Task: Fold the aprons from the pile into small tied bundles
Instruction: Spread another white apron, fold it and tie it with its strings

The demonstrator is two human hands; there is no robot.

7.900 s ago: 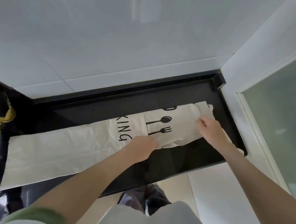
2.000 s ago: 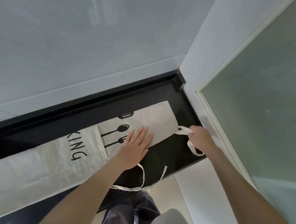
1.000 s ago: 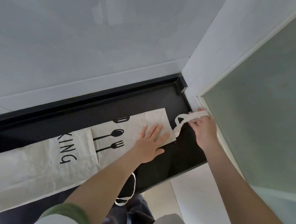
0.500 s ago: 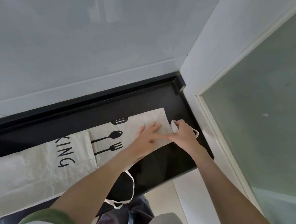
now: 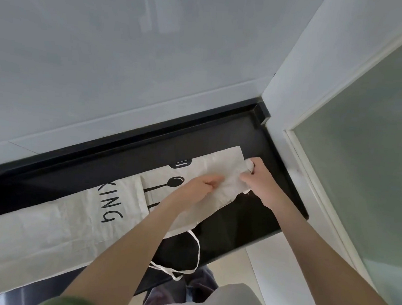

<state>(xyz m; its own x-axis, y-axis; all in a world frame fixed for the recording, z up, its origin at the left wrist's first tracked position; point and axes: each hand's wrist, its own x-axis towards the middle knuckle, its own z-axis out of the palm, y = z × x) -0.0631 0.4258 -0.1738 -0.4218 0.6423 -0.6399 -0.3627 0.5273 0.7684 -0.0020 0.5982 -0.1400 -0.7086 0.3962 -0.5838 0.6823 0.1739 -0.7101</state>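
Observation:
A cream apron (image 5: 54, 227) with black lettering and a spoon-and-fork print lies folded lengthwise along the black counter (image 5: 250, 217). My left hand (image 5: 198, 188) grips the cloth near the apron's right end, fingers curled into the fabric. My right hand (image 5: 260, 178) pinches the right edge of the apron together with a bunched white strap. Another white strap (image 5: 194, 254) loops off the counter's front edge and hangs down.
A white wall (image 5: 130, 64) rises behind the counter. A white pillar (image 5: 292, 87) and a frosted glass panel (image 5: 365, 164) close off the right side. Pale floor (image 5: 230, 268) shows below the counter's front edge.
My left hand went from lying flat on the apron to gripping the cloth. My right hand brought the strap in from the right onto the apron's end and now pinches that edge.

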